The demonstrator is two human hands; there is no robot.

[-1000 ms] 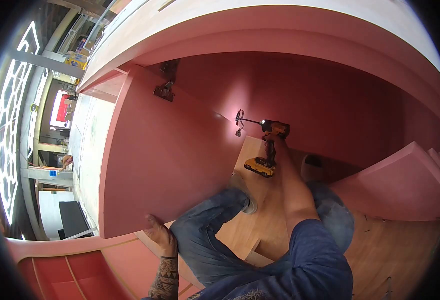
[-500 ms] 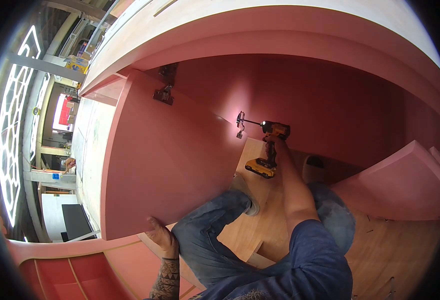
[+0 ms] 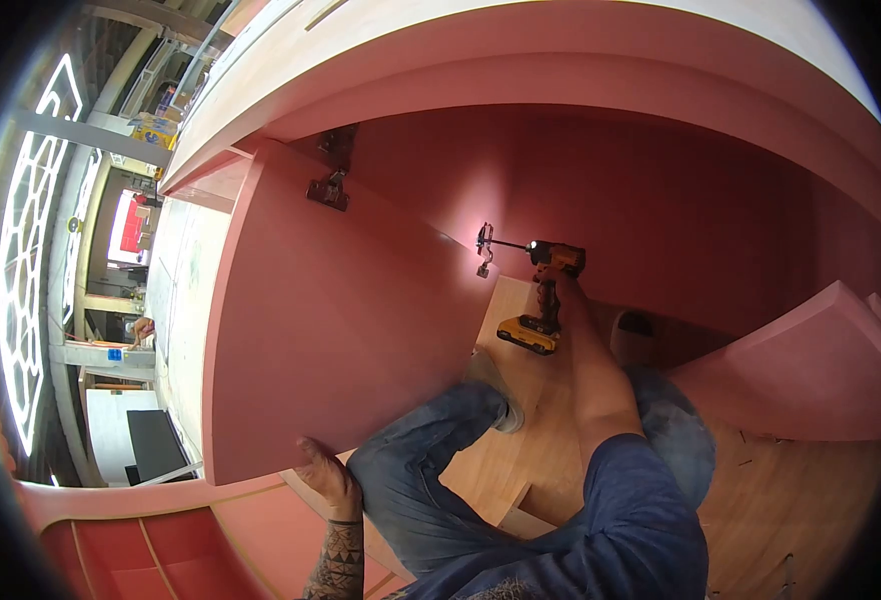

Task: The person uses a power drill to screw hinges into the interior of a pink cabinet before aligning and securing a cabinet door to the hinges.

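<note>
My right hand (image 3: 562,278) is wrapped round the grip of a yellow and black power drill (image 3: 552,262). The drill's long bit points left and reaches a metal hinge (image 3: 484,243) at the inner edge of a pink door panel (image 3: 340,320). The drill's lamp lights the pink wall around that hinge. Another metal hinge (image 3: 329,190) joins the panel's upper corner to the cabinet. At the panel's lower edge is my left hand (image 3: 326,474), its thumb and fingers on the edge; the panel hides some of the fingers.
A curved pink cabinet rim (image 3: 560,78) arches overhead. To the right stands another pink panel (image 3: 800,370). My legs are bent over the wooden floor (image 3: 760,500). Red compartments (image 3: 130,550) lie at the lower left, and a black panel (image 3: 157,443) leans farther back.
The view has shifted slightly. The drill and my right hand appear a little farther right and lower, with the bit still at the hinge. My left hand stays at the panel's edge.
</note>
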